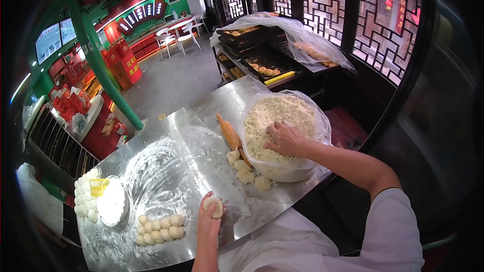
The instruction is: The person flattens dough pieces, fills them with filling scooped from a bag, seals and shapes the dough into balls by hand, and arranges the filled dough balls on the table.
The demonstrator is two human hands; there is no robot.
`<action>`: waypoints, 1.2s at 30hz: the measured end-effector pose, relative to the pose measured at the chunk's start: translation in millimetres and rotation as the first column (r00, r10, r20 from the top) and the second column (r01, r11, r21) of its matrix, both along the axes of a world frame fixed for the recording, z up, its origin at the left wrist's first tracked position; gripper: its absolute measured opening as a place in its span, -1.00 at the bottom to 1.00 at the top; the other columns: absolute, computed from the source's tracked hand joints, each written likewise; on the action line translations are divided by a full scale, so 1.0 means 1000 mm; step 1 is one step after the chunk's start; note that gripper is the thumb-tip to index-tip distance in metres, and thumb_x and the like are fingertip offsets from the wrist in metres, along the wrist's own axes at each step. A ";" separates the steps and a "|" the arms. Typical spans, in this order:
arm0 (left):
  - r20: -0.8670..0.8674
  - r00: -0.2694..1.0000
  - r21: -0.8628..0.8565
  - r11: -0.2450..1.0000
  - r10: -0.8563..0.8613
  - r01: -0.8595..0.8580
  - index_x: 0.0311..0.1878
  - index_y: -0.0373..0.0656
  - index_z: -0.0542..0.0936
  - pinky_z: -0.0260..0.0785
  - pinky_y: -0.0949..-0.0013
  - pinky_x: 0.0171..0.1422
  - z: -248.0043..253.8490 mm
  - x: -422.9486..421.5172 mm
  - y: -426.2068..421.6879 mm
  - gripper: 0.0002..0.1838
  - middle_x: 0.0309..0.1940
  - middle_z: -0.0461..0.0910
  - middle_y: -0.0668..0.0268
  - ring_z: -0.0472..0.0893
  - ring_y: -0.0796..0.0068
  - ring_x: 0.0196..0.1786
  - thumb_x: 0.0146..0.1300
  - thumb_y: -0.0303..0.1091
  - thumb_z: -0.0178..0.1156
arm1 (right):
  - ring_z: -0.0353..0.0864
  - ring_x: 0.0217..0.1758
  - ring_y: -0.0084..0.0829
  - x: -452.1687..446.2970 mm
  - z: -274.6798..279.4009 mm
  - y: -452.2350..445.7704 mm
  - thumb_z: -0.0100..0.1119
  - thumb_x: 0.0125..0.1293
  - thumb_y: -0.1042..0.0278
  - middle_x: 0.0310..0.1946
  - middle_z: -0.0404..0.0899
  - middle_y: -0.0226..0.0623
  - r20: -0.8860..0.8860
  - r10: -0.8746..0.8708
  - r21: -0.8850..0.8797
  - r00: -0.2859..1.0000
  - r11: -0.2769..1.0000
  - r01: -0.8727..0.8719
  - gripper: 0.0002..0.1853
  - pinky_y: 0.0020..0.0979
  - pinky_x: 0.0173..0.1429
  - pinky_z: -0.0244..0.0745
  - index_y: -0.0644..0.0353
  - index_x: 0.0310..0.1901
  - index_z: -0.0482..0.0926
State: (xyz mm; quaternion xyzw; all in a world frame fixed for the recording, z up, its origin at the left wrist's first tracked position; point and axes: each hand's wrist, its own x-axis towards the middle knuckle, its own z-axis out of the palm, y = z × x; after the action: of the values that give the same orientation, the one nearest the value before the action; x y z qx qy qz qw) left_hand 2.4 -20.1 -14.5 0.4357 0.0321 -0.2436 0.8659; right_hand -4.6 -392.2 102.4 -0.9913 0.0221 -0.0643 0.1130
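"White cloth sleeve (390, 226) nearest of all, at lower right. What does the left hand (207, 217) have?"

"It holds a pale, round, flattened dough piece (217, 208), fingers curled around it, by the near edge of the floury, shiny steel table (242, 93). Too hard a squeeze could tear it, I'd judge."

"And beside that hand?"

"Rows of smooth, cream-coloured dough balls (161, 229), packed against one another. Where the flour is thin, they could stick together or to the steel."

"Where is the right hand (287, 139)?"

"Farther out, on the crumbly, off-white mixture (272, 108) heaped in a wide, round tub lined with clear plastic (324, 126). Its fingertips look partly sunk; whether they grip any crumbs, I cannot tell."

"What's the risk there?"

"Crumbs could spill if a scoop comes out overfull, and the loose liner could slip inward if the forearm drags it."

"Those irregular, pale dough lumps (245, 175) crowd the tub too."

"Yes, near a long, orange-brown, tapering object (230, 133). A knock to the tub could push them along the steel."

"Beyond?"

"Golden-brown pastries (264, 70) on a black metal tray (282, 60), then, far back, white chairs (187, 32)."
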 end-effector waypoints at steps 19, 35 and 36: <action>0.339 0.860 0.344 0.901 -0.382 0.264 0.25 -0.29 0.43 0.40 0.33 0.24 0.124 0.086 -0.222 -0.53 0.07 0.60 0.21 0.58 0.41 0.13 0.50 -0.11 0.15 | 0.65 -0.09 0.02 0.010 0.030 -0.052 0.34 0.19 0.50 -0.21 0.62 -0.07 0.316 0.320 0.365 0.893 0.828 -0.426 -0.61 -0.11 0.04 0.52 0.18 0.02 0.42; 0.362 0.897 0.171 0.964 -0.253 0.203 0.13 -0.28 0.50 0.54 0.44 -0.15 0.118 0.074 -0.236 -0.70 -0.08 0.62 0.21 0.68 0.45 -0.12 0.36 -0.49 0.23 | 0.62 -0.08 -0.04 0.008 0.031 -0.056 0.34 0.25 0.28 -0.22 0.66 -0.13 0.132 0.118 0.228 0.984 0.963 -0.146 -0.79 -0.15 0.04 0.47 0.19 -0.19 0.59; 0.355 0.899 0.164 0.963 -0.258 0.212 0.12 -0.28 0.50 0.52 0.45 -0.25 0.116 0.077 -0.233 -0.71 -0.09 0.62 0.21 0.69 0.40 -0.17 0.35 -0.53 0.19 | 0.62 -0.08 -0.06 0.010 0.019 -0.065 0.31 0.26 0.35 -0.24 0.65 -0.15 0.175 0.174 0.133 0.969 0.971 -0.198 -0.86 -0.17 0.06 0.47 0.21 -0.23 0.63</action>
State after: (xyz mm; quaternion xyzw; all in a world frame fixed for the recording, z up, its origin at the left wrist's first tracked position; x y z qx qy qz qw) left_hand 79.8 -252.7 101.9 0.5265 -0.1711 -0.2567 0.7922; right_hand 5.8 -457.5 121.8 -0.9691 -0.0758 -0.1320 0.1940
